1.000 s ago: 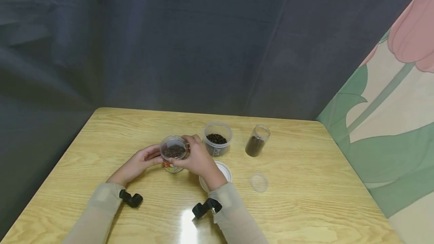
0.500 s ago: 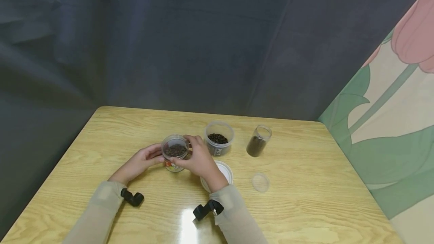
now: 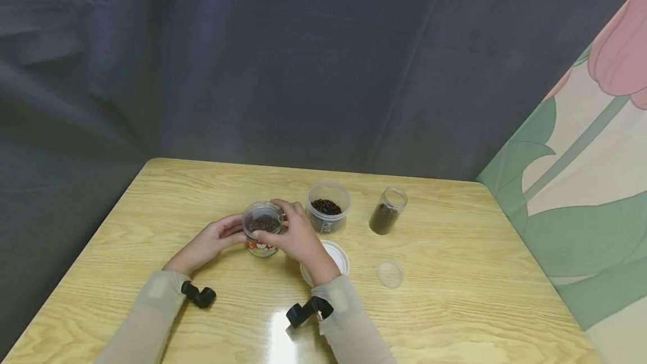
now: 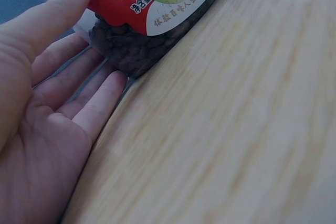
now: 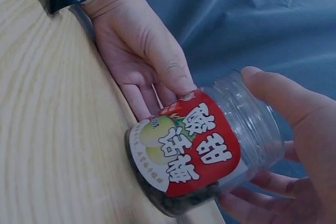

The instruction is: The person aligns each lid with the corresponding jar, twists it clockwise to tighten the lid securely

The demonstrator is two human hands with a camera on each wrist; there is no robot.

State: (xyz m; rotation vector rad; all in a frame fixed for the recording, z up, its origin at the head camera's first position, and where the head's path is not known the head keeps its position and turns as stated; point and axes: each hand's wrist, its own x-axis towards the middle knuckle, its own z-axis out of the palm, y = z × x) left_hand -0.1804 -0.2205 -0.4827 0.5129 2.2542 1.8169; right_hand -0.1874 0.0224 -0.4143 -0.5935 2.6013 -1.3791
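Observation:
A clear plastic jar (image 3: pixel 262 248) with a red label stands on the table, partly filled with dark bean-like pieces (image 4: pixel 126 48). My left hand (image 3: pixel 208 245) holds its lower left side, thumb against the label and fingers along the wall near the base. From the right, my right hand (image 3: pixel 299 239) grips the upper part, with its thumb at the threaded neck in the right wrist view and its fingers on the opposite side. No opaque lid covers the jar's mouth. The label (image 5: pixel 191 148) shows fruit and large white characters.
Just right of the jar stands a wider clear tub (image 3: pixel 327 221) holding dark beans. Farther right is a tall clear container (image 3: pixel 385 215) of dark contents. A white lid (image 3: pixel 337 255) lies partly under my right wrist, and a clear disc lid (image 3: pixel 390 273) lies beyond it.
The head view has shifted slightly, moving everything a little rightward. My right thumb and index finger have moved slightly at the jar's rim; the jar stays in both hands.

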